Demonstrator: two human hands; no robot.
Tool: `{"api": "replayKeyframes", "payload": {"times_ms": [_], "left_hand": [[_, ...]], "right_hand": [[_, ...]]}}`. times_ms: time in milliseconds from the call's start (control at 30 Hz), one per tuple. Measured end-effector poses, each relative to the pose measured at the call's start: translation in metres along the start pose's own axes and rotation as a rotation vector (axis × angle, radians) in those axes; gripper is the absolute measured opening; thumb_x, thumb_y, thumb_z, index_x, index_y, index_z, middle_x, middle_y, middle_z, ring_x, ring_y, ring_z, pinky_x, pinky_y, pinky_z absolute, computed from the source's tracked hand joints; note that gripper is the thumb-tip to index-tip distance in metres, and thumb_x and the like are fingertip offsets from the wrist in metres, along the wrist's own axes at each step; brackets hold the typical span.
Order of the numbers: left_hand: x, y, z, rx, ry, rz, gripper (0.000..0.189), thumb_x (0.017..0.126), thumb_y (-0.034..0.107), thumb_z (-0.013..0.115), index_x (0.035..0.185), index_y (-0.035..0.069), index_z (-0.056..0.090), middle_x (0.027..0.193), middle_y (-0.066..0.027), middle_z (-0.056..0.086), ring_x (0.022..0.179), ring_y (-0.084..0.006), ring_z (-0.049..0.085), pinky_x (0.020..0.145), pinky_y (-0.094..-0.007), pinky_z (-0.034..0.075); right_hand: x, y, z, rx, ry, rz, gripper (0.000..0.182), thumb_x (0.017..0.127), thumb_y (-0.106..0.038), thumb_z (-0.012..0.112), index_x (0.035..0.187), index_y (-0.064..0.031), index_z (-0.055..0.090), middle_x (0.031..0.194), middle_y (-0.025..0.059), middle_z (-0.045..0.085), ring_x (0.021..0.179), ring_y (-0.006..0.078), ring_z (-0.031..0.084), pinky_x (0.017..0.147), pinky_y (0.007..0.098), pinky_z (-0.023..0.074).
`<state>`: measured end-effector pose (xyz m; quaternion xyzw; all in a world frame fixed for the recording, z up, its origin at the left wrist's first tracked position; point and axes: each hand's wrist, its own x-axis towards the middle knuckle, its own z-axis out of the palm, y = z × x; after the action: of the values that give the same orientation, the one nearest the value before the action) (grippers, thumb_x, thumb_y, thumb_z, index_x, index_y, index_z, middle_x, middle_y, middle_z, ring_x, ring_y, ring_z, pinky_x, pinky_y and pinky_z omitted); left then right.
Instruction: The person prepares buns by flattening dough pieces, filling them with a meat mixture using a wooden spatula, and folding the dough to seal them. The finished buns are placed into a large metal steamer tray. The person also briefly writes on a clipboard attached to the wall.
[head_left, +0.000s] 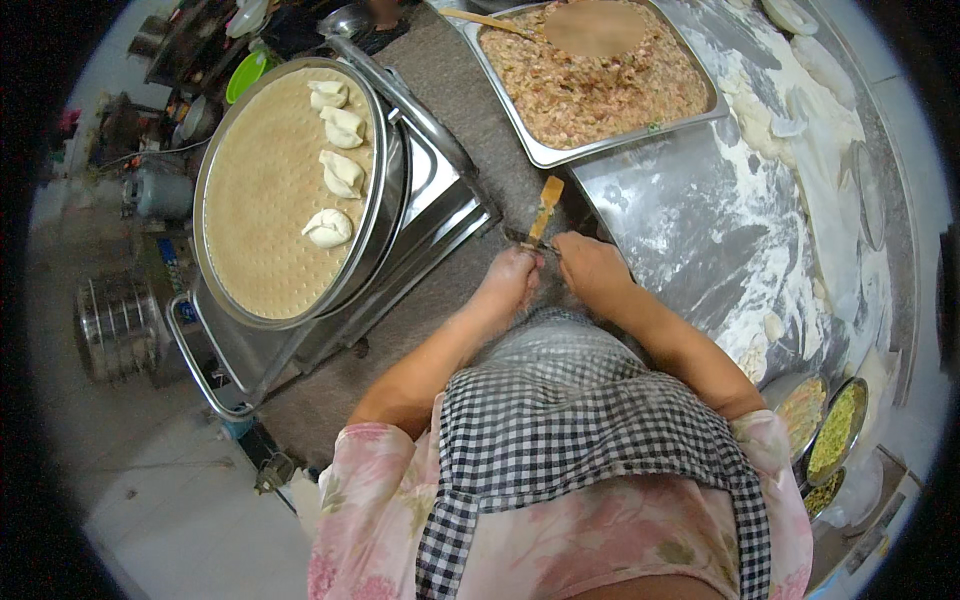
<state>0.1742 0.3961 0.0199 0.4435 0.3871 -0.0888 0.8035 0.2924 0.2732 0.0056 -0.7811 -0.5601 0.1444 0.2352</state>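
Close together in front of my apron, both hands are slightly blurred. My left hand (514, 276) is closed around a small wooden spatula (549, 196), whose flat end points away from me with bits of filling on it. My right hand (594, 264) grips a thin dark tool (518, 237), apparently metal, that crosses the spatula near my left fingers. Its exact kind cannot be made out. To the left, several pleated dumplings (342, 174) lie along the right side of a round steamer tray (262, 195) with a perforated tan liner.
A steel pan (536, 150) of minced filling (600, 97) sits ahead, with a wooden utensil (487, 20) in it. Rightward is a floured metal worktop (660, 202) with dough (757, 124). Bowls of chopped food (834, 431) stand by my right elbow. A metal rail (184, 349) borders the steamer's stand.
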Motion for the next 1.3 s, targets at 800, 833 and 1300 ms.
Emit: {"api": "replayKeyframes", "payload": {"times_ms": [800,833,1300], "left_hand": [[-0.002,0.002,-0.019,-0.141,-0.113,-0.065,0.012,0.084,0.014,0.037,0.084,0.006,0.045,0.049,0.0024,0.034,0.035,-0.0091,0.025,0.032,-0.0258,0.020],[-0.003,0.001,-0.020,-0.170,-0.106,-0.073,0.011,0.083,0.014,0.038,0.085,0.006,0.045,0.049,0.0022,0.034,0.035,-0.0094,0.026,0.031,-0.0255,0.021],[-0.002,0.001,-0.017,0.271,-0.040,0.098,0.021,0.087,0.017,0.039,0.095,0.003,0.052,0.055,0.0021,0.039,0.039,-0.0086,0.031,0.035,-0.0243,0.027]], "right_hand": [[0.002,0.005,-0.004,0.092,-0.047,0.183,0.011,0.085,-0.013,0.045,0.093,-0.0059,0.047,0.084,0.0177,0.059,0.077,0.0366,0.060,0.065,0.0475,0.0472],[0.004,0.006,-0.009,0.095,-0.062,0.262,0.011,0.085,-0.013,0.045,0.093,-0.0060,0.047,0.084,0.0175,0.059,0.078,0.0365,0.060,0.066,0.0476,0.0471],[0.011,0.004,-0.010,0.065,-0.026,0.256,0.011,0.084,-0.013,0.044,0.092,-0.0060,0.048,0.085,0.0182,0.060,0.078,0.0357,0.061,0.065,0.0479,0.0473]]}}
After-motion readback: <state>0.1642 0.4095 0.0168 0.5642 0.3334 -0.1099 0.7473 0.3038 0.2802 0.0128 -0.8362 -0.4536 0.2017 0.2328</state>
